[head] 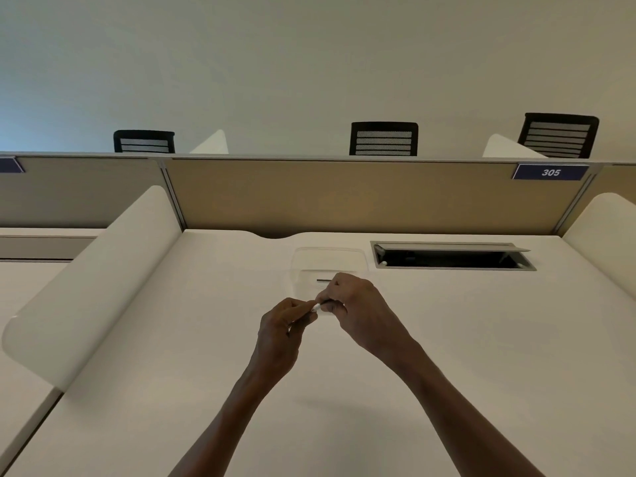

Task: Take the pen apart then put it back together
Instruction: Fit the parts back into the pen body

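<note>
Pinching the pen (320,305) from both ends above the surface (447,339): left hand (280,333) closed at eight o'clock, right hand (358,309) closed at two. Long axis running hand to hand. Small dark part (323,280) lying at twelve, inside clear tray (328,256), nearer right hand.

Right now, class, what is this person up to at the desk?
A person holds a small pen between both hands, left hand and right hand, just above a white desk. A thin dark piece, perhaps a pen part, lies in a clear tray just beyond.
</note>
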